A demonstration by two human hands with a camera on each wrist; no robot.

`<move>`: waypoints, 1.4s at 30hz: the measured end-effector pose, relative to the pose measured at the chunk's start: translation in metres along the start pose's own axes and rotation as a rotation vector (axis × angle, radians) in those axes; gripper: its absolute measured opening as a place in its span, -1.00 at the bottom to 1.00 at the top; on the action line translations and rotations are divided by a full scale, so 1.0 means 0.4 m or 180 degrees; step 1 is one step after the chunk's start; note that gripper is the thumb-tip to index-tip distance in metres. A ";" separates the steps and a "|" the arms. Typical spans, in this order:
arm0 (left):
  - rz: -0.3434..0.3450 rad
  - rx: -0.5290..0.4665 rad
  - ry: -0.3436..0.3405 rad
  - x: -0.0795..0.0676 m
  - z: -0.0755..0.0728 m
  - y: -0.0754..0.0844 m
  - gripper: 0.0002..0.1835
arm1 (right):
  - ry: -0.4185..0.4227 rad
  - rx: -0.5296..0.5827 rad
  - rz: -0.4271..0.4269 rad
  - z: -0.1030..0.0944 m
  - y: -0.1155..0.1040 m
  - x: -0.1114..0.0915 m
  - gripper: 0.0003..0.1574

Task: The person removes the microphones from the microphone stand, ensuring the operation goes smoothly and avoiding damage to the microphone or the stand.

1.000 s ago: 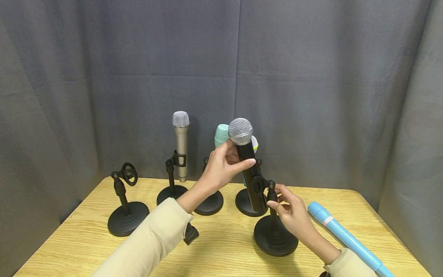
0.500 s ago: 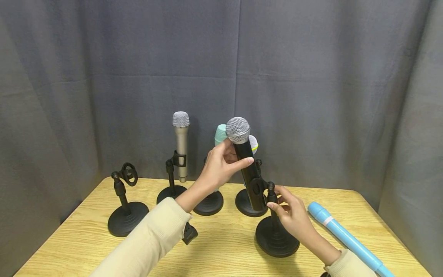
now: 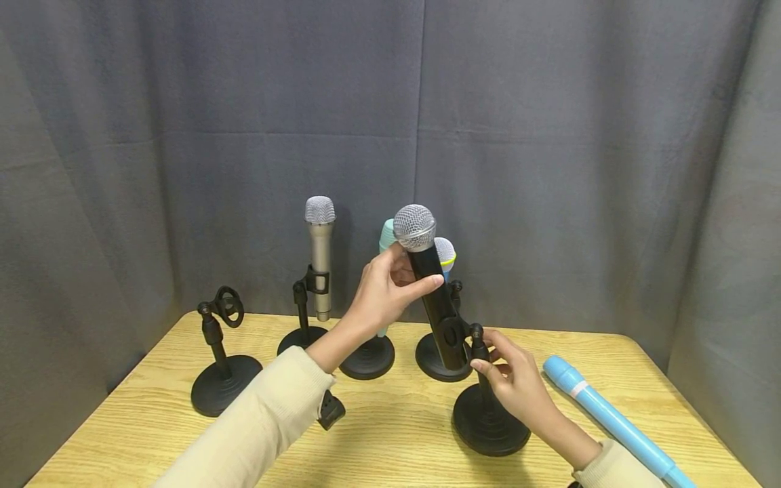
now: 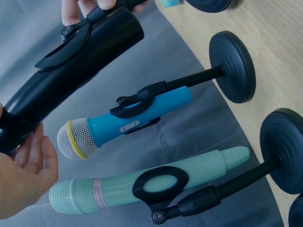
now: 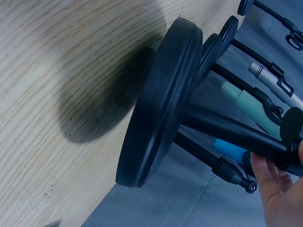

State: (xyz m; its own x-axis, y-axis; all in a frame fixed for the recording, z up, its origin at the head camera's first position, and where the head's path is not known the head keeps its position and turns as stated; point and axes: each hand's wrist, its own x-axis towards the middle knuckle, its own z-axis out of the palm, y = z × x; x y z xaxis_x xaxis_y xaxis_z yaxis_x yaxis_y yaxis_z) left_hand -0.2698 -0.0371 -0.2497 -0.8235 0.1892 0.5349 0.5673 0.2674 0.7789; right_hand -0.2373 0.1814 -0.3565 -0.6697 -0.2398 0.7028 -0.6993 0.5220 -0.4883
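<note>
My left hand (image 3: 381,291) is pinching the black microphone (image 3: 432,285) just under its silver grille (image 3: 415,227), thumb on the near side, fingers curling behind. My right hand (image 3: 512,376) is pinching the upper post (image 3: 480,351) of the near stand (image 3: 491,420), thumb against fingers. Mic is sitting in that stand's clip (image 4: 66,56), right of center over the table (image 3: 390,434). Long axis is tilting: grille pointing up and leaning left, tail pointing down and right. Can't tell if the base is touching the table.

Left forearm is slanting up from lower left, cream sleeve (image 3: 262,420) ending short of the wrist; right forearm is angling in from lower right.

Behind the mic, a blue microphone (image 4: 106,130) and a mint microphone (image 4: 120,191) are resting in clips. Mint's pink band (image 4: 98,193) is carrying marks too small to read. A silver microphone (image 3: 320,254) is standing upright farther left; a light-blue microphone (image 3: 628,427) is lying diagonally at right.
</note>
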 end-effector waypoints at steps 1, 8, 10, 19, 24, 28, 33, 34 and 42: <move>0.0002 0.0013 0.0006 0.001 -0.001 0.000 -0.55 | 0.0000 0.0001 -0.0001 0.000 0.000 0.000 -0.54; 0.0013 0.0029 0.0040 -0.002 -0.007 0.000 -0.57 | 0.0011 -0.0011 -0.0010 0.002 -0.001 -0.004 -0.56; 0.0002 0.0044 0.0048 -0.002 -0.009 0.001 -0.58 | 0.0016 -0.0021 -0.0028 0.003 -0.001 -0.005 -0.57; -0.0017 0.0038 0.0098 0.001 -0.015 0.007 -0.59 | 0.0024 -0.0095 -0.0022 0.002 -0.001 -0.007 -0.57; -0.0009 0.0005 0.0116 0.001 -0.017 0.009 -0.60 | 0.0012 -0.0123 -0.0019 0.001 -0.002 -0.007 -0.58; -0.0019 -0.0017 0.0123 0.002 -0.020 0.011 -0.59 | 0.0011 -0.0124 -0.0013 -0.001 -0.003 -0.008 -0.58; -0.0011 -0.0058 0.0115 0.004 -0.023 0.012 -0.59 | 0.0011 -0.0115 -0.0022 -0.002 -0.005 -0.009 -0.57; -0.0010 -0.0063 0.0115 0.005 -0.023 0.012 -0.59 | 0.0010 -0.0110 -0.0032 -0.003 -0.005 -0.009 -0.57; -0.0009 -0.0112 0.0135 0.007 -0.028 0.015 -0.60 | 0.0006 -0.0102 -0.0163 -0.007 -0.007 -0.010 -0.54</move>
State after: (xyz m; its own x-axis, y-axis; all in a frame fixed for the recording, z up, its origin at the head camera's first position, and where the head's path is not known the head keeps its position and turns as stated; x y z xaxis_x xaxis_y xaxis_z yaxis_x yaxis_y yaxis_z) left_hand -0.2690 -0.0455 -0.2398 -0.8249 0.1480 0.5456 0.5652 0.2343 0.7910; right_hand -0.2320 0.1831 -0.3566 -0.6327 -0.2654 0.7275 -0.7243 0.5351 -0.4348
